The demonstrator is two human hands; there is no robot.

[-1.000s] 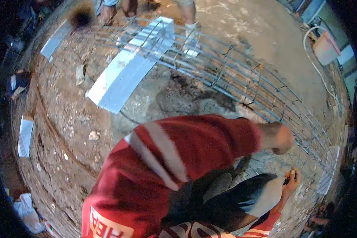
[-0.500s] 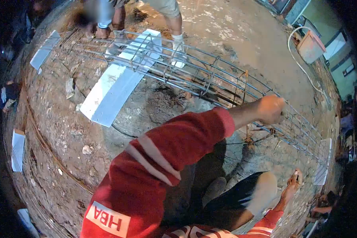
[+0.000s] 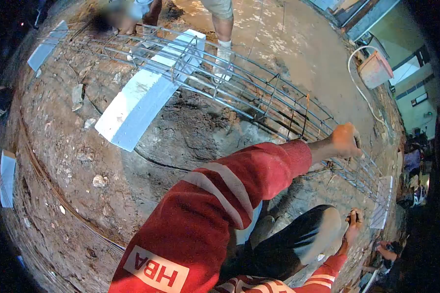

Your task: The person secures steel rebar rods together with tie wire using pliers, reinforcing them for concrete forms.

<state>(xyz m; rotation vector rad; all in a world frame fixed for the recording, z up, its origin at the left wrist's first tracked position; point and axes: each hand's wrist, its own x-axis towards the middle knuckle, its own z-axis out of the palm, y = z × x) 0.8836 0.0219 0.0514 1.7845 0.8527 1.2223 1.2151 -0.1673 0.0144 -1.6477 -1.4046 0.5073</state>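
A long rebar cage (image 3: pixel 266 93) of thin steel bars and stirrups runs from upper left to lower right. My left hand (image 3: pixel 346 140), in a red sleeve, reaches across to its right part, with its fingers curled at the bars; the cage's near end partly hides behind the hand and forearm. Lower down, my right hand (image 3: pixel 354 217) is beside the cage's right end, apart from it, with fingers bent together. Whatever it may hold is too small to tell. The cage rests across a white board (image 3: pixel 132 110) and reaches another pale board (image 3: pixel 382 202) at the right.
A co-worker's leg (image 3: pixel 223 44) and shoe stand behind the cage, and that person's hand is at its far end. Pale boards (image 3: pixel 7 178) lie at the left. Thin rods (image 3: pixel 58 195) cross the muddy ground. A pinkish bucket (image 3: pixel 375 70) and a hose (image 3: pixel 352 73) are at upper right.
My left hand has shifted a little right and down along the cage. The right hand stays low, with fingers still bent. The whole view has shifted slightly.
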